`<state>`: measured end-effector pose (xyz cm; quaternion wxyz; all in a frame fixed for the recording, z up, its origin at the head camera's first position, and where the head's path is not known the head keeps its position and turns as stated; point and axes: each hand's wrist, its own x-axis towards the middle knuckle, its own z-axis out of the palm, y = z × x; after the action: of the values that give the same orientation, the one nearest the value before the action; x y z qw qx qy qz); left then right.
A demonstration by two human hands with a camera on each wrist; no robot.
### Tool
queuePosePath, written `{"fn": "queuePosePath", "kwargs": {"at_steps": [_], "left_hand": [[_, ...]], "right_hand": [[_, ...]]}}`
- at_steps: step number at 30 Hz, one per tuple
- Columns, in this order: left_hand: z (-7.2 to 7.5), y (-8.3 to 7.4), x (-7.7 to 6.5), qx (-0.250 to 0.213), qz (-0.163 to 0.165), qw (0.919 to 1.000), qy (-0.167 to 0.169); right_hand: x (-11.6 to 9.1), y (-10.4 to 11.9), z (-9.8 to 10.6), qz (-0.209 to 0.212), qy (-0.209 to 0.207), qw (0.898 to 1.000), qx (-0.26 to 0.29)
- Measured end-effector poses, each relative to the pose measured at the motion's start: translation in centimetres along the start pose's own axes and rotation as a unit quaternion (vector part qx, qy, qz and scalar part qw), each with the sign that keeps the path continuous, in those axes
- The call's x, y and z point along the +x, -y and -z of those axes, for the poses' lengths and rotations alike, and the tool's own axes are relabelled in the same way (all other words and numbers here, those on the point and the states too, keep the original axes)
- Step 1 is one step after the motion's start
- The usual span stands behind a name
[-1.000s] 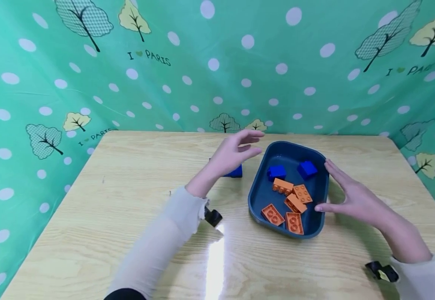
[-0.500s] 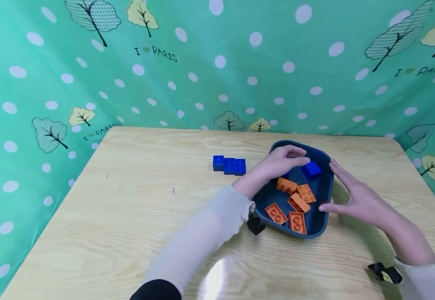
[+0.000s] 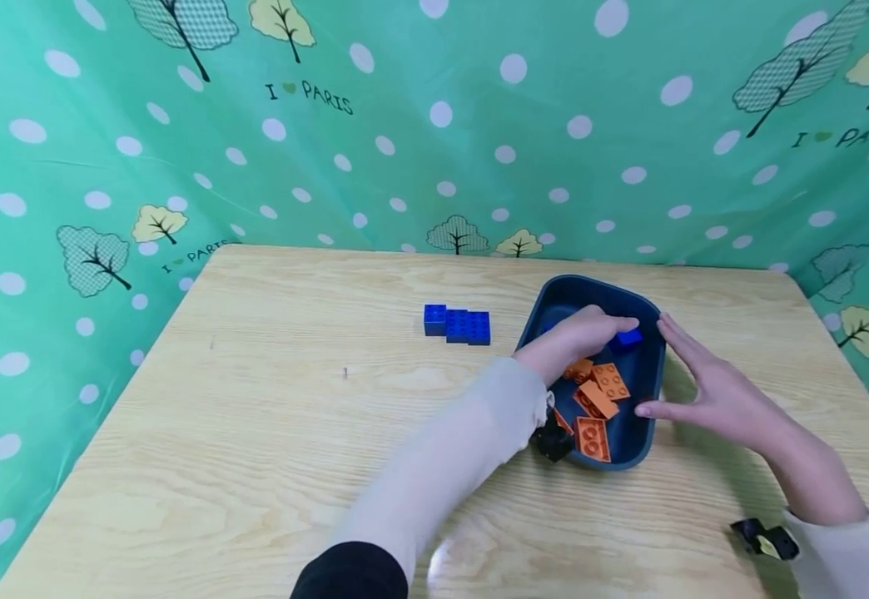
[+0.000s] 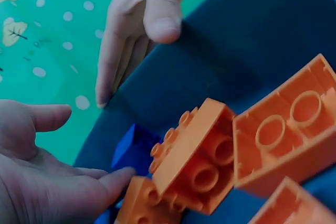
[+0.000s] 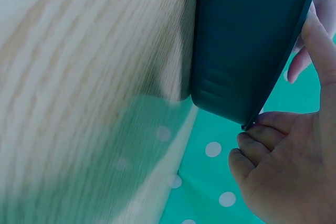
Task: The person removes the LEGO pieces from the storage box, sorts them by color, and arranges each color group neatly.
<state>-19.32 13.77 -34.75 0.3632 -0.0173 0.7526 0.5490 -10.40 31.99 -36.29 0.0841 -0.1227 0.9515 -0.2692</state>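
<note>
A dark blue bin [image 3: 640, 437] holds several orange toy bricks [image 3: 593, 439] and blue ones. My left hand [image 3: 583, 334] reaches down inside it, by a blue brick [image 3: 628, 339] in the far right part. In the left wrist view, thumb and fingers are spread apart and the fingertips come right up to that blue brick [image 4: 134, 148], with nothing gripped. My right hand [image 3: 727, 399] holds the bin's right side, its thumb over the rim and its fingers along the outer wall. The right wrist view shows the fingers at the rim's corner.
Left of the bin, several blue bricks [image 3: 468, 327] stand in a row on the wooden table [image 3: 255, 399]. A green dotted cloth [image 3: 374, 125] hangs behind the table's back edge. Black wrist cameras sit below both hands.
My left hand has moved right from above the row of blue bricks, over the bin's rim and down to the blue brick inside. The right hand stays at the bin's side.
</note>
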Motion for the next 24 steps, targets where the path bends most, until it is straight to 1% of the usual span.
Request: {"fn": "queuePosePath", "kwargs": {"at_steps": [3,5,8,12,16,17,20,22,24], "left_hand": [[-0.6,0.3,0.6,0.003,-0.011,0.9999,0.001],[-0.9,0.5,0.8,-0.006,-0.018,0.9998,0.007],[-1.1,0.6,1.0,-0.002,-0.026,0.9996,0.009],[-1.3,0.5,1.0,0.04,-0.03,0.9987,0.005],[-1.3,0.4,1.2,0.096,-0.035,0.9947,0.001],[-1.2,0.4,1.2,0.111,-0.037,0.9932,-0.005],[-1.1,0.5,1.3,0.147,-0.045,0.9875,-0.036],[-1.0,0.6,1.2,0.161,-0.05,0.9843,-0.054],[-1.1,0.6,1.2,0.168,-0.053,0.9823,-0.064]], "right_hand": [[-0.1,-0.1,-0.1,0.001,-0.004,1.0,0.003],[-0.2,-0.1,-0.1,-0.001,-0.005,1.0,0.003],[-0.2,-0.2,-0.1,0.0,-0.005,1.0,0.003],[-0.2,-0.2,0.0,0.004,-0.008,1.0,0.003],[-0.3,-0.2,0.1,0.0,-0.007,1.0,0.002],[-0.2,-0.1,0.1,0.0,-0.007,1.0,0.001],[0.0,0.0,0.0,0.0,-0.004,1.0,0.001],[0.2,0.1,0.0,-0.003,-0.001,1.0,0.002],[0.1,0.1,0.0,-0.007,0.004,1.0,0.004]]}}
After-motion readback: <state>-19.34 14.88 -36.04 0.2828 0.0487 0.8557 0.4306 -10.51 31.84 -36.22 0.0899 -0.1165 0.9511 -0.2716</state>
